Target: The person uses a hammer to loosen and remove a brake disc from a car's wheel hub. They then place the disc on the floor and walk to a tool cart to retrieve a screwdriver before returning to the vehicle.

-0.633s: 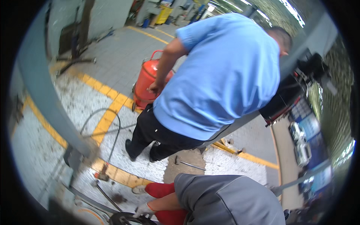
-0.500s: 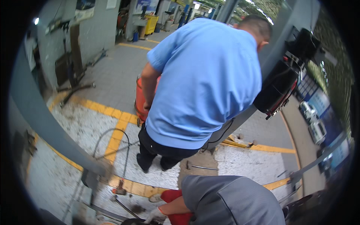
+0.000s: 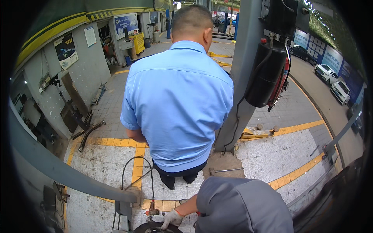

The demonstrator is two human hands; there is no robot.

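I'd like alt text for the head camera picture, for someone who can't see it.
A person in a blue shirt stands with their back to the camera in a garage, beside a grey lift post. Below, a crouching person in grey rests a gloved hand on a dark wheel; yellow lines mark the floor.

tiled floor [image 3: 279, 155], black hose [image 3: 136, 171], metal bars [image 3: 89, 132]

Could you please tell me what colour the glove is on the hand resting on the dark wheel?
White, seen in the head view: the glove on the wheel.

Grey tiled floor [image 3: 112, 105] with yellow lines [image 3: 299, 126] fills the middle; grey wall [image 3: 85, 66] with posters upper left; daylight, parked cars [image 3: 330, 79] upper right.
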